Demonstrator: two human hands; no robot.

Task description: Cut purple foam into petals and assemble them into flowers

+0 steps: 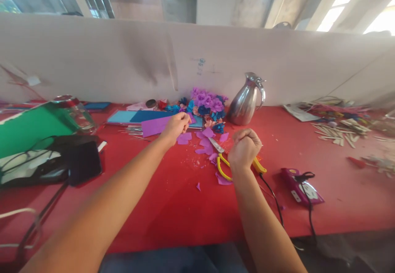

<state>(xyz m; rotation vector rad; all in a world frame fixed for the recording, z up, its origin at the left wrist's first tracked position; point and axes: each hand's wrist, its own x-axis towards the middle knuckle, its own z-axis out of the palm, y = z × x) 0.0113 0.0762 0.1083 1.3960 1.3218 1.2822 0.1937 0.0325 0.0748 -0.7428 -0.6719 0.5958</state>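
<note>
Person at red bench, both forearms reaching forward over it. Left hand: grip closed, fingers folded in, just at the right end of a purple sheet; I cannot tell whether the fingers have hold of it. Sheet's long axis runs crosswise, left to right from the person's seat, right end tipped slightly away from the body; it overlaps the near edge of the flat blue sheets. Right hand: grip closed to a loose fist, wrist bent, knuckles up; contents, if any, hidden from me. Scissors lie at this hand's left side, long axis slanting, blades pointing away and to the left, yellow handle loops toward the person, partly covered by the hand. Yellow corded tool on the other side of the same hand, its visible end pointing nearer and to the right, black cord trailing from it toward the bench's near edge; far end hidden. Small purple pieces scattered between the hands, some touching the blade tips, lying at mixed angles. Beyond them, a heap of paper flowers, purple uppermost, blue and pink lower. Metal jug stands upright just right of the heap, handle to the right. Magenta power strip lies farther right, long axis slanting nearer and rightward.
</note>
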